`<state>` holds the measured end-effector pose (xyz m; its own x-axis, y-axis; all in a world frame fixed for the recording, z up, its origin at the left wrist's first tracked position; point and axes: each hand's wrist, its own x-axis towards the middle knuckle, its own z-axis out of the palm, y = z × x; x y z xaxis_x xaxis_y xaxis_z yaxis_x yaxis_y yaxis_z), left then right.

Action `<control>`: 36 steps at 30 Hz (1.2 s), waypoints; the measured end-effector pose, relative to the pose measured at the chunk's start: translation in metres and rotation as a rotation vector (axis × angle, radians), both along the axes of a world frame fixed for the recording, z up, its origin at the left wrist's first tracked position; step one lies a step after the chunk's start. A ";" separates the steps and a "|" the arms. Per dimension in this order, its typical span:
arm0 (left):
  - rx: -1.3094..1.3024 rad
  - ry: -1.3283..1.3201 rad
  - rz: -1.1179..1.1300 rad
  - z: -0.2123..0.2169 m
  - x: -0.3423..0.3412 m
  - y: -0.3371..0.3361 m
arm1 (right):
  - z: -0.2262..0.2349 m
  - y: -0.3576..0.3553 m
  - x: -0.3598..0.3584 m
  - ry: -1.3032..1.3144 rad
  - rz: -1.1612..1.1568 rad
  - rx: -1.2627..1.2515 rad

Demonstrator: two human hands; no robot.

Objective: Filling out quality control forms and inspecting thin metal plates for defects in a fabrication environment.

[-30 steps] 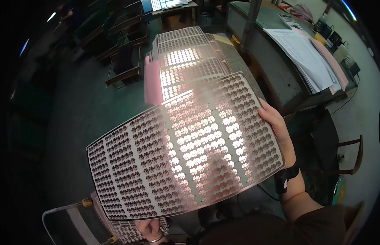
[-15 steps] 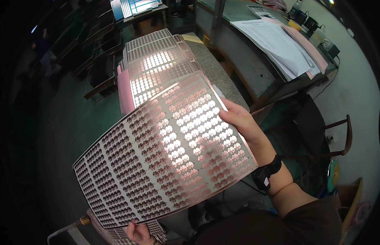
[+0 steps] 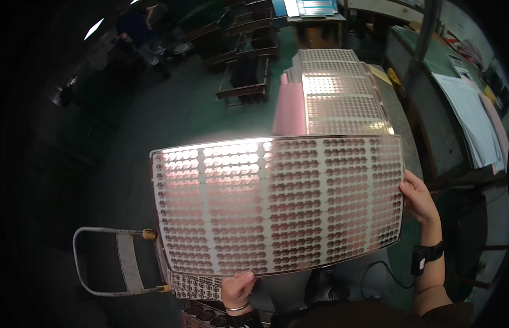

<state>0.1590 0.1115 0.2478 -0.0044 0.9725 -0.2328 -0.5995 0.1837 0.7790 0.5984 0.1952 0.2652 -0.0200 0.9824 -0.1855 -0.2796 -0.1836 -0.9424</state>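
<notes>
Thin coppery patterned panel (image 3: 276,205) held up flat in the air, left hand (image 3: 238,290) pinching its bottom edge, right hand (image 3: 417,195) gripping its right edge; looks light, flexy, sharp-edged, best held by edges only.

Two hands hold up a big shiny sheet (image 3: 276,205) full of small round shapes. The left hand (image 3: 236,290) grips its bottom edge, the right hand (image 3: 417,197) its side.

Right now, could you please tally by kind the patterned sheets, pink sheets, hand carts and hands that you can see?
Patterned sheet held up: 1
Stack of patterned sheets: 1
Pink sheet: 1
Hand cart: 1
Hands, left hand and right hand: 2
Total: 6
</notes>
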 end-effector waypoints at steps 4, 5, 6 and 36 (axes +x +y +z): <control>-0.385 0.376 0.018 0.049 0.035 0.013 | -0.016 -0.007 0.001 -0.111 -0.087 -0.046; -0.494 0.387 0.026 0.057 0.039 0.014 | -0.021 -0.007 0.004 -0.106 -0.065 -0.054; -0.488 0.383 0.057 0.058 0.035 0.014 | -0.022 -0.008 0.004 -0.102 -0.095 -0.039; -0.546 0.026 0.817 -0.197 -0.163 -0.089 | 0.000 0.021 -0.129 -0.193 0.343 -0.167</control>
